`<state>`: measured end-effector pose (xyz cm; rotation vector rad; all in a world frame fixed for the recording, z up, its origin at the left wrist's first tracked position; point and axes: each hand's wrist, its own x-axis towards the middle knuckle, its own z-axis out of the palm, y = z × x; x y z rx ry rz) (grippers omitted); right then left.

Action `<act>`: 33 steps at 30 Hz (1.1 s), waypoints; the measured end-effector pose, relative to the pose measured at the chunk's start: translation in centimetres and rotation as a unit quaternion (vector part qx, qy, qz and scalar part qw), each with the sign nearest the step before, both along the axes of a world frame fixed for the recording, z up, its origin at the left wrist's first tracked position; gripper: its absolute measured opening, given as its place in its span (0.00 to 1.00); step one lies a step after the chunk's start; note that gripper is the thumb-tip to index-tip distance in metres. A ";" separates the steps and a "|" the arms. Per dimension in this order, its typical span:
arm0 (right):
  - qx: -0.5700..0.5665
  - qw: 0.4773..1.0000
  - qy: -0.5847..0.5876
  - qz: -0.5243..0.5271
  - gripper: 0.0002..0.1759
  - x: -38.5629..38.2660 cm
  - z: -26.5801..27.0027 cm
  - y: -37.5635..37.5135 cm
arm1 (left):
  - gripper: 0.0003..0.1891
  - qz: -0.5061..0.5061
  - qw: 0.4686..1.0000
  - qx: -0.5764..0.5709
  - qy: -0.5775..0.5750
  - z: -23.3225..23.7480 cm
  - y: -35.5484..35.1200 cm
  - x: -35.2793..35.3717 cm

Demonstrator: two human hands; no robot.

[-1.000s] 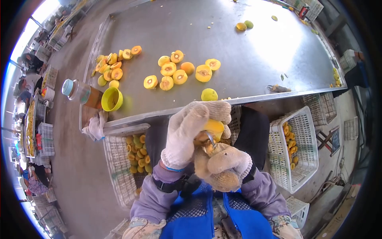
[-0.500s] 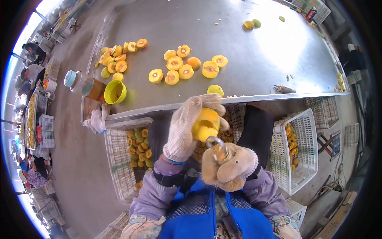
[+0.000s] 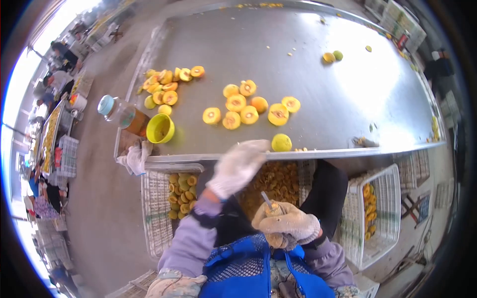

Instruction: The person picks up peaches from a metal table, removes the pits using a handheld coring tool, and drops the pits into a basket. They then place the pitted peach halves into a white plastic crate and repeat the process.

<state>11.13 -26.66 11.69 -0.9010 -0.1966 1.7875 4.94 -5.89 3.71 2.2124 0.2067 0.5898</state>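
My left hand (image 3: 242, 166), in a whitish knitted glove, is blurred over the table's near edge. Its fingers stretch out toward a yellow-green peach half (image 3: 281, 142) lying cut side down, and no fruit shows in them. In front of my blue vest, my gloved right hand (image 3: 288, 224) is closed around the handle of a pitting knife (image 3: 267, 199), its metal blade pointing up. Several peach halves (image 3: 235, 103), many with pits showing, lie cut side up mid-table. Another pile of peach halves (image 3: 166, 84) sits at the table's left.
On the metal table (image 3: 208, 44), a yellow-green cup (image 3: 160, 128) and a jar of brown liquid (image 3: 124, 116) stand at left. A glove (image 3: 135, 158) hangs off the corner. Crates of peach pieces (image 3: 154, 208) (image 3: 380, 223) flank my legs; scraps (image 3: 278, 184) lie between. People work far left.
The yellow peach piece has left my left hand, which has moved up toward the table edge. The right hand has lowered slightly with the knife. The view has shifted, showing more below the table.
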 end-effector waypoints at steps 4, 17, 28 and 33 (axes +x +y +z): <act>-0.042 0.997 -0.052 -0.050 0.14 0.4 -0.1 -0.4 | 0.14 -0.115 0.989 0.085 0.021 -4.5 -1.2 8.9; -0.036 0.986 -0.114 -0.115 0.10 0.5 -2.1 -0.5 | 0.27 0.038 0.930 0.132 0.341 -4.0 2.0 9.4; -0.015 0.987 -0.139 -0.084 0.10 0.4 -3.2 0.1 | 0.29 0.077 0.955 0.040 0.284 -3.3 2.1 7.2; -0.038 0.987 -0.143 -0.066 0.09 0.5 -3.7 0.9 | 0.30 0.071 0.950 0.031 0.303 -2.8 2.2 7.3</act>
